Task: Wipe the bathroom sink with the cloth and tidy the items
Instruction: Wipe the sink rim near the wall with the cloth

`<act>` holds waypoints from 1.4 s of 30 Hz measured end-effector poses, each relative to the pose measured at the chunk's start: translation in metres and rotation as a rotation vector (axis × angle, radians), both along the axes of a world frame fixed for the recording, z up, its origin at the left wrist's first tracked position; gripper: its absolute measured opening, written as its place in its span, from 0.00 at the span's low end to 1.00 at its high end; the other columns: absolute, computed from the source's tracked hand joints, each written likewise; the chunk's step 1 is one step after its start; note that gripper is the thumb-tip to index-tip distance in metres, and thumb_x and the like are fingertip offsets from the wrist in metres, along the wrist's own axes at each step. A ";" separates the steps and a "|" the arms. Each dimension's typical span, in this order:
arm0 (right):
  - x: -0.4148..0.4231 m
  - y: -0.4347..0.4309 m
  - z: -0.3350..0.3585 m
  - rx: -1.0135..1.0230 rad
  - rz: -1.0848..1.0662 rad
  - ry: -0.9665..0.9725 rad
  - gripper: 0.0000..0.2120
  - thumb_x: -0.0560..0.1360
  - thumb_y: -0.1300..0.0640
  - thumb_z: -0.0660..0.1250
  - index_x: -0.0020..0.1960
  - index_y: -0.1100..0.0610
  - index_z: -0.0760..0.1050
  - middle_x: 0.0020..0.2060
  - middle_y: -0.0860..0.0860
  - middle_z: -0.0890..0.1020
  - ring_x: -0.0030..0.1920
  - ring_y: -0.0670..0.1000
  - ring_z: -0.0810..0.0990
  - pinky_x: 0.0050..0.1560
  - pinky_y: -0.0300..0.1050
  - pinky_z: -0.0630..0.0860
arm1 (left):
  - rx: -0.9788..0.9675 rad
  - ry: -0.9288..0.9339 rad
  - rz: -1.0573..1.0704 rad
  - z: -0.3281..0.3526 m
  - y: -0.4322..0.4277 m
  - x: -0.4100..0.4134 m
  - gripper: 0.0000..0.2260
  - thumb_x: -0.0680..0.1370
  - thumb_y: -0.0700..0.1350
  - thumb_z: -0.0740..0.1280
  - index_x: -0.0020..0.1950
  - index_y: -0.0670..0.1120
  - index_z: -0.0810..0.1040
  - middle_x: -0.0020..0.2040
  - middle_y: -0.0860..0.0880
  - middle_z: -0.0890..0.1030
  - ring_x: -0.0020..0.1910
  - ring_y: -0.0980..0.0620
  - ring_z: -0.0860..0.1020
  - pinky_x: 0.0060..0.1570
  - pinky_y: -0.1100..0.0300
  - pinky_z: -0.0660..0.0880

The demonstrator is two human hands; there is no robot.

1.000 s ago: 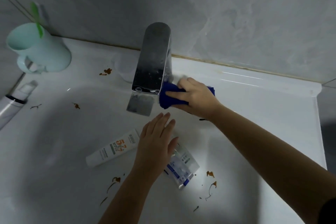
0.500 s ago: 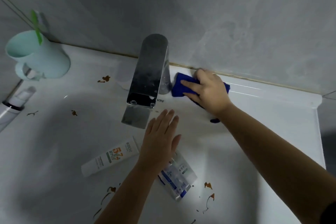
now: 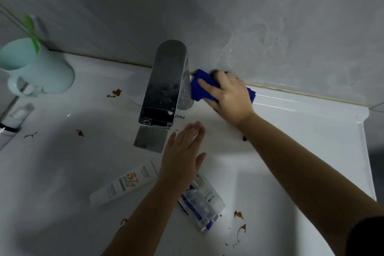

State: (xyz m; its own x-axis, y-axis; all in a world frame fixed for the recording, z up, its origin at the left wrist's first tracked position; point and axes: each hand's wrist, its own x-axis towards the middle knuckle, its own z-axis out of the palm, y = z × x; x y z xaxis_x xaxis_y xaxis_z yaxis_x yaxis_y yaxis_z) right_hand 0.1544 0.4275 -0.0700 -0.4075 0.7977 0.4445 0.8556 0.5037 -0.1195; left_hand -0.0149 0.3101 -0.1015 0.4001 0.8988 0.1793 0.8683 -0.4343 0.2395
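Sink (image 3: pixel 291 141), white and wide, fills most of the view, with a grey wall (image 3: pixel 249 16) behind it at 12 o'clock. Chrome tap (image 3: pixel 164 89) stands at the centre of the back ledge. At 10 o'clock sits a pale green cup (image 3: pixel 41 72) with a green toothbrush (image 3: pixel 32 33) inside. Two tubes lie in the basin at 6 o'clock: a white one (image 3: pixel 124 183) and a clear blue-printed one (image 3: pixel 200 201), which the left forearm partly covers.

Right hand (image 3: pixel 230 93) presses flat on the blue cloth (image 3: pixel 199 89), fingers together and bent over it, at the back ledge just right of the tap base, touching the wall joint. Left hand (image 3: pixel 182 151) hovers over the basin below the spout, open, fingers straight and close together, holding nothing.

Small brown stains (image 3: pixel 115 93) are scattered around: one left of the tap, some at 9 o'clock, several at 5 o'clock near the front, and a dark spot (image 3: pixel 244 138) beside the right forearm.

The step in hand seems to be the wiping around the tap base. Most of the sink looks not yet wiped and the tubes are not yet tidied. The next move probably calls for dragging the cloth along the ledge, then lifting the tubes out so the stains in the basin can be reached.
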 end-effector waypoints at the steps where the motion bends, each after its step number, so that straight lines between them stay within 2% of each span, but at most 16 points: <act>1: 0.013 -0.008 0.000 -0.002 -0.006 0.032 0.17 0.72 0.53 0.68 0.60 0.57 0.76 0.50 0.63 0.78 0.44 0.62 0.76 0.41 0.53 0.74 | -0.001 0.003 0.000 0.001 0.000 0.000 0.27 0.72 0.52 0.63 0.69 0.43 0.67 0.68 0.44 0.72 0.66 0.47 0.69 0.59 0.46 0.71; 5: 0.074 -0.056 0.002 -0.056 -0.072 0.096 0.16 0.73 0.51 0.65 0.56 0.60 0.79 0.42 0.61 0.77 0.40 0.61 0.75 0.38 0.51 0.75 | -0.001 0.015 -0.015 0.005 -0.002 -0.001 0.30 0.71 0.52 0.66 0.70 0.42 0.65 0.68 0.42 0.71 0.68 0.46 0.66 0.61 0.45 0.66; 8: 0.070 -0.061 0.005 -0.155 -0.088 0.099 0.19 0.73 0.50 0.61 0.55 0.61 0.79 0.42 0.60 0.77 0.41 0.61 0.78 0.39 0.51 0.76 | 0.028 0.022 -0.007 0.003 -0.012 -0.003 0.26 0.74 0.52 0.60 0.69 0.41 0.65 0.67 0.41 0.72 0.67 0.44 0.69 0.61 0.46 0.63; 10: 0.044 -0.046 0.006 -0.203 -0.036 0.083 0.20 0.72 0.49 0.61 0.56 0.61 0.78 0.44 0.60 0.78 0.43 0.61 0.78 0.40 0.51 0.77 | 0.005 -0.029 0.013 -0.001 -0.026 -0.006 0.23 0.76 0.52 0.56 0.67 0.42 0.65 0.66 0.41 0.73 0.65 0.43 0.71 0.61 0.46 0.66; 14: -0.011 -0.036 0.005 -0.265 0.019 0.065 0.19 0.72 0.51 0.64 0.58 0.60 0.77 0.49 0.60 0.78 0.47 0.60 0.77 0.43 0.51 0.76 | -0.016 -0.140 0.020 -0.009 -0.050 -0.011 0.20 0.76 0.50 0.59 0.64 0.42 0.68 0.62 0.41 0.77 0.60 0.43 0.75 0.54 0.46 0.76; 16: 0.001 -0.055 0.006 -0.290 0.082 0.043 0.18 0.70 0.52 0.66 0.58 0.60 0.77 0.46 0.60 0.78 0.44 0.59 0.77 0.40 0.47 0.75 | -0.029 -0.174 0.039 -0.006 -0.059 -0.013 0.19 0.76 0.50 0.60 0.63 0.42 0.70 0.62 0.41 0.77 0.60 0.44 0.75 0.54 0.48 0.76; 20: 0.058 -0.099 0.006 -0.265 0.188 0.011 0.17 0.71 0.50 0.66 0.56 0.56 0.76 0.38 0.57 0.76 0.37 0.56 0.74 0.38 0.41 0.65 | -0.033 -0.202 0.016 0.007 -0.066 -0.011 0.18 0.76 0.49 0.60 0.63 0.42 0.70 0.61 0.42 0.77 0.61 0.46 0.73 0.56 0.50 0.75; 23: 0.039 -0.092 0.000 -0.231 0.267 -0.107 0.16 0.68 0.53 0.72 0.54 0.55 0.78 0.40 0.58 0.78 0.38 0.58 0.76 0.36 0.45 0.70 | -0.011 -0.199 -0.010 0.014 -0.069 -0.012 0.18 0.76 0.49 0.60 0.63 0.43 0.69 0.61 0.42 0.77 0.62 0.46 0.73 0.57 0.51 0.74; 25: 0.002 -0.078 -0.004 -0.207 0.320 -0.184 0.20 0.64 0.56 0.76 0.55 0.55 0.79 0.44 0.59 0.79 0.42 0.59 0.77 0.39 0.49 0.75 | 0.011 -0.190 0.000 0.018 -0.070 -0.016 0.18 0.76 0.50 0.60 0.63 0.43 0.68 0.61 0.42 0.77 0.62 0.47 0.72 0.58 0.52 0.72; 27: -0.022 -0.070 -0.004 -0.184 0.351 -0.193 0.21 0.64 0.57 0.74 0.56 0.55 0.78 0.45 0.58 0.78 0.42 0.59 0.77 0.39 0.50 0.75 | 0.024 -0.174 0.011 0.022 -0.071 -0.018 0.19 0.75 0.50 0.60 0.63 0.43 0.68 0.61 0.42 0.77 0.62 0.49 0.70 0.59 0.54 0.70; 30: -0.002 -0.072 -0.002 -0.198 0.241 -0.056 0.18 0.70 0.50 0.64 0.57 0.57 0.78 0.41 0.60 0.77 0.38 0.60 0.75 0.35 0.49 0.74 | 0.029 -0.164 0.003 0.027 -0.070 -0.019 0.19 0.75 0.50 0.60 0.62 0.42 0.70 0.61 0.42 0.77 0.62 0.49 0.69 0.60 0.55 0.68; 33: 0.038 -0.080 0.003 -0.243 0.001 0.114 0.21 0.72 0.46 0.61 0.56 0.58 0.79 0.39 0.59 0.75 0.38 0.59 0.74 0.33 0.50 0.75 | 0.028 -0.170 -0.005 0.028 -0.066 -0.017 0.19 0.75 0.50 0.60 0.63 0.43 0.69 0.61 0.42 0.77 0.63 0.49 0.68 0.61 0.54 0.68; 37: 0.016 -0.063 0.006 -0.224 -0.012 0.057 0.21 0.71 0.47 0.60 0.55 0.59 0.79 0.42 0.60 0.77 0.41 0.61 0.76 0.36 0.50 0.75 | 0.039 -0.189 -0.003 0.029 -0.057 -0.012 0.18 0.76 0.51 0.59 0.63 0.44 0.68 0.61 0.43 0.77 0.63 0.49 0.69 0.61 0.56 0.68; 39: -0.007 -0.046 0.005 -0.202 0.041 0.022 0.20 0.70 0.46 0.62 0.54 0.58 0.80 0.44 0.60 0.78 0.43 0.62 0.77 0.38 0.51 0.75 | 0.054 -0.177 -0.016 0.026 -0.049 -0.008 0.18 0.76 0.50 0.59 0.63 0.43 0.69 0.62 0.42 0.77 0.63 0.49 0.69 0.59 0.54 0.71; 42: -0.006 -0.030 0.003 -0.145 0.022 -0.006 0.19 0.70 0.46 0.64 0.53 0.57 0.80 0.43 0.60 0.78 0.41 0.62 0.77 0.36 0.52 0.75 | 0.070 -0.153 -0.001 0.021 -0.032 0.003 0.18 0.76 0.50 0.59 0.63 0.42 0.70 0.63 0.41 0.76 0.64 0.47 0.69 0.58 0.50 0.72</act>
